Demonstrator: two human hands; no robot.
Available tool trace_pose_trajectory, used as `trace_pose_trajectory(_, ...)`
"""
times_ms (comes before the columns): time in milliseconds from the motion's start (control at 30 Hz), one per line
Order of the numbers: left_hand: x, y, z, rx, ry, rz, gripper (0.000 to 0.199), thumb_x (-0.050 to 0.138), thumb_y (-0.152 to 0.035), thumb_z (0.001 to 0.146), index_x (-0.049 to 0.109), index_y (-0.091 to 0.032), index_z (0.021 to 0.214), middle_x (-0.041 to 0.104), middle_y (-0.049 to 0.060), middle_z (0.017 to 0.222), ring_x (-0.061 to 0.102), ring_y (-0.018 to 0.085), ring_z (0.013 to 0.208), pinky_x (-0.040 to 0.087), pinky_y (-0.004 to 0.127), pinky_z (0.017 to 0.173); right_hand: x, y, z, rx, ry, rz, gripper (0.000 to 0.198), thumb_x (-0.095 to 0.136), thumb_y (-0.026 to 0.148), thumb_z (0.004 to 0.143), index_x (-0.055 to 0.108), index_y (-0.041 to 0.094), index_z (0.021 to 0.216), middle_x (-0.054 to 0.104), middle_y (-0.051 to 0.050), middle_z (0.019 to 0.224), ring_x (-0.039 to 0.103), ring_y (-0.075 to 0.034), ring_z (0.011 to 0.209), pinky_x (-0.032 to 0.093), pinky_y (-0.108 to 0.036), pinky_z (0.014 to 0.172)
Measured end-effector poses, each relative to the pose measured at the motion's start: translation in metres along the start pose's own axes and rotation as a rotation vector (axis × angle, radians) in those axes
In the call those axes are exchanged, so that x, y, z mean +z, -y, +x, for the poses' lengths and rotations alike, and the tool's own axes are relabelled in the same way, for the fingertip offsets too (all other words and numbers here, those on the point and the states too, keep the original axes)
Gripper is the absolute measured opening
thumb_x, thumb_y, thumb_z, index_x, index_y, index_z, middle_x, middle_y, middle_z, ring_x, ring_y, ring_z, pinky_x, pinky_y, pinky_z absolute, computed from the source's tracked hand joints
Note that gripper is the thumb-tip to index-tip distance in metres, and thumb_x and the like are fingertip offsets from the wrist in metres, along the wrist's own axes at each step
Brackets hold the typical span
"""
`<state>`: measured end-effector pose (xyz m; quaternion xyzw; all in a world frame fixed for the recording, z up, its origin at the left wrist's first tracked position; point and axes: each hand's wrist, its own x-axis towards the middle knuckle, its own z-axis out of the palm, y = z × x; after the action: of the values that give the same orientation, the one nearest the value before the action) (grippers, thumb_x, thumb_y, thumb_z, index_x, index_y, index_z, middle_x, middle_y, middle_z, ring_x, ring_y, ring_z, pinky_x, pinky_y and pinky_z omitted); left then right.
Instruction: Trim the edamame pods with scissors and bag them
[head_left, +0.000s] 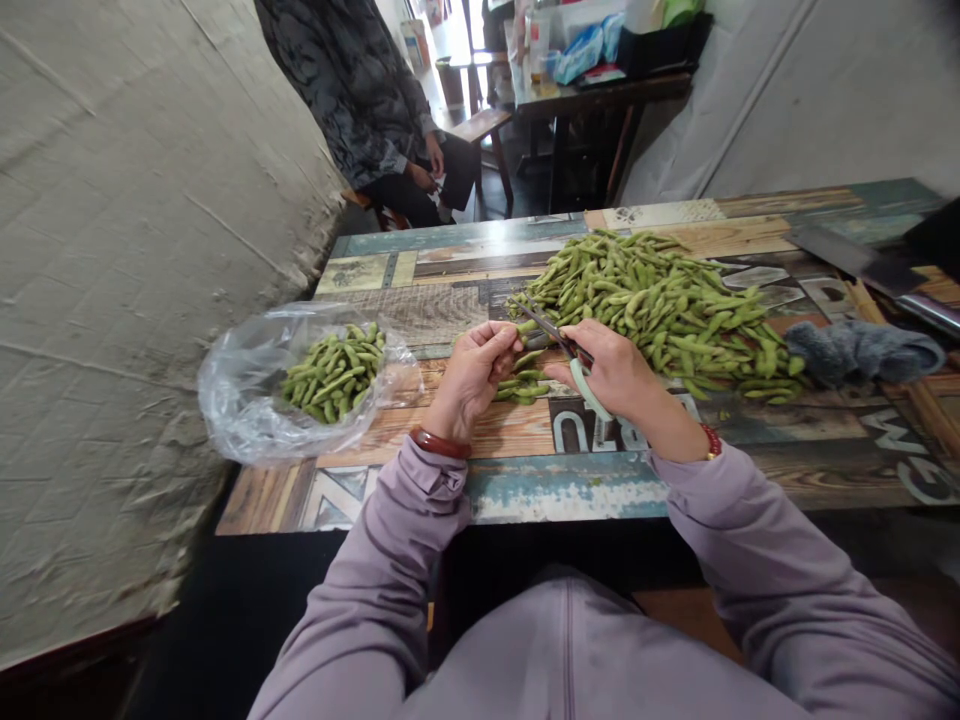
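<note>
grey cloth (pixel 862 352), blue packet (pixel 580 57), wooden stool (pixel 481 125)

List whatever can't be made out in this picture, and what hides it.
All in the head view:
Scissors: part of the handles, behind the right hand.
Held pod: its near end, inside the left hand.
Pod heap: lower layers, under upper pods.
Seated person: head, cut off by top edge.
Dark object: identity, cut off by right edge.

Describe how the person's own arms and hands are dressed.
Both arms wear wrinkled, pale mauve long sleeves. The left hand is ungloved, with a smooth reddish-brown bangle at its wrist; the right hand, also ungloved, has a thin red bracelet.
</note>
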<state>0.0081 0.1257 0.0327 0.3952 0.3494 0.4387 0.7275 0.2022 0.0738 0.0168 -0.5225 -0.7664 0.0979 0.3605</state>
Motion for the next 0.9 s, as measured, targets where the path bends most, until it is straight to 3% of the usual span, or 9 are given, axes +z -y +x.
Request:
trace_pose_trajectory(200, -0.001, -0.002, 0.001, 0.036, -0.010, 0.004, 0.027, 0.081, -0.028, 0.070, 0.059, -0.012, 0.070, 0.058, -0.002, 0.060, 0.036, 0.000, 0.042, 0.024, 0.013, 0.040, 0.000, -0.003, 0.000, -0.015, 0.037, -0.028, 0.029, 0.068, 0.038, 0.088, 0.062, 0.019, 0.109, 0.066, -0.011, 0.098, 0.065, -0.028, 0.093, 0.052, -0.037, 0.079)
trace_pose_trajectory(633, -0.004, -0.009, 0.003, 0.057, -0.167, 0.078, 0.024, 0.068, -0.029, 0.081, 0.048, -0.018, 0.073, 0.048, -0.006, 0.058, 0.039, 0.003, 0.044, 0.023, 0.015, 0.040, 0.002, 0.000, -0.002, -0.032, 0.094, -0.061, 0.027, 0.068, 0.040, 0.088, 0.065, 0.019, 0.105, 0.067, -0.010, 0.094, 0.067, -0.027, 0.090, 0.052, -0.036, 0.077)
trace_pose_trajectory(800, -0.020, -0.022, 0.010, 0.051, -0.347, -0.102, 0.024, 0.062, -0.028, 0.084, 0.043, -0.019, 0.073, 0.054, -0.004, 0.063, 0.048, 0.005, 0.048, 0.035, 0.016, 0.046, 0.001, -0.004, -0.001, -0.010, 0.003, -0.097, 0.037, 0.068, 0.046, 0.087, 0.065, 0.020, 0.113, 0.069, -0.011, 0.098, 0.067, -0.028, 0.091, 0.053, -0.038, 0.079)
trace_pose_trajectory(900, -0.028, -0.025, 0.013, 0.034, -0.380, -0.136, 0.020, 0.059, -0.027, 0.085, 0.043, -0.019, 0.075, 0.056, -0.003, 0.066, 0.053, 0.006, 0.053, 0.042, 0.017, 0.052, 0.001, -0.003, -0.001, -0.004, -0.020, -0.109, 0.037, 0.066, 0.048, 0.089, 0.066, 0.020, 0.113, 0.069, -0.012, 0.098, 0.067, -0.029, 0.092, 0.053, -0.038, 0.079)
